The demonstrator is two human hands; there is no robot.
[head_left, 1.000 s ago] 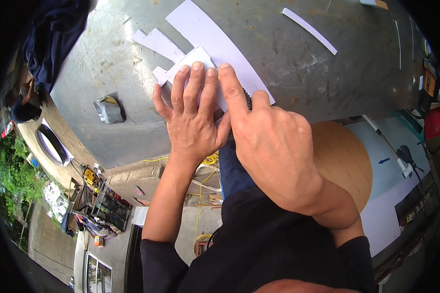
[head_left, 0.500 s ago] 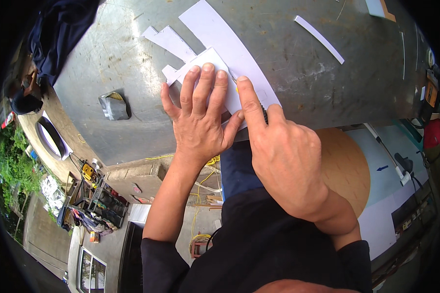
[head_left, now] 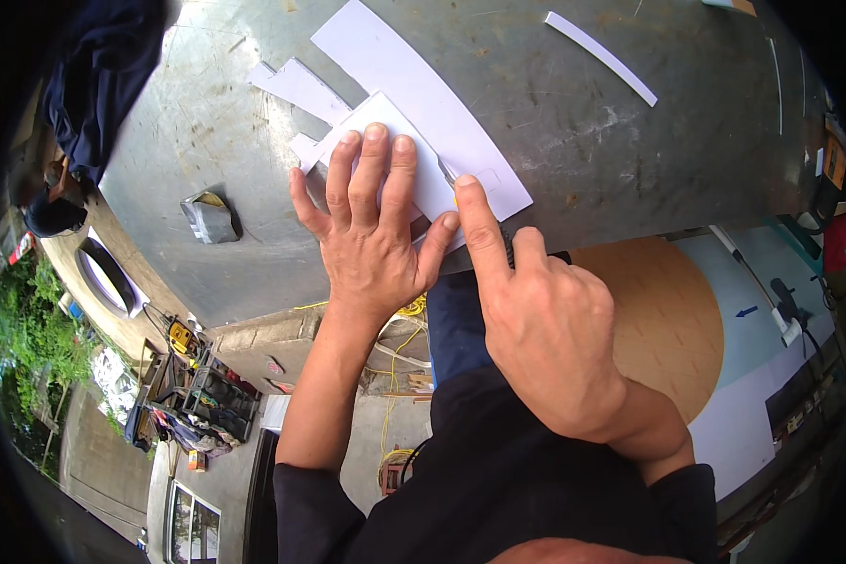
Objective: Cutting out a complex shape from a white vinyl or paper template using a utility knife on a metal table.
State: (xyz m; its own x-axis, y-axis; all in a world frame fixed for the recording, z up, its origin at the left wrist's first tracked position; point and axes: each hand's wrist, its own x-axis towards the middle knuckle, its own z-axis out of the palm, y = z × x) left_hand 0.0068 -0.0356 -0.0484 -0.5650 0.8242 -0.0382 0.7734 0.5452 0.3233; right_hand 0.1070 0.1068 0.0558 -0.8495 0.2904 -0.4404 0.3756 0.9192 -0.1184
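So the left hand (head_left: pixel 371 235) is laid flat, palm down, on a white paper cutout (head_left: pixel 399 141) at the near edge of the grey metal tabletop (head_left: pixel 583 141). All the fingers (head_left: pixel 371 164) are stretched out straight and a bit spread, pointing toward the far side, thumb angled out to the right; nothing is gripped, the sheet is just pinned under the palm. The forearm comes up from the lower edge, bare to a dark sleeve.

The right hand (head_left: pixel 545 329) is set just beside it on the right, thumbs nearly touching. Its index finger is extended along a thin tool (head_left: pixel 449 177), looks like a craft knife with a bit of yellow on it, and the remaining fingers are curled closed around the handle, which is mostly hidden under the hand. The tip is placed on the paper close to the left thumb.

A longer white curved sheet (head_left: pixel 414 85) is tucked beneath the cutout, running far-left to near-right. A narrow white strip (head_left: pixel 600 56) is seen well apart at the far right, and a small crumpled grey object (head_left: pixel 209 216) sits on the tabletop to the left.
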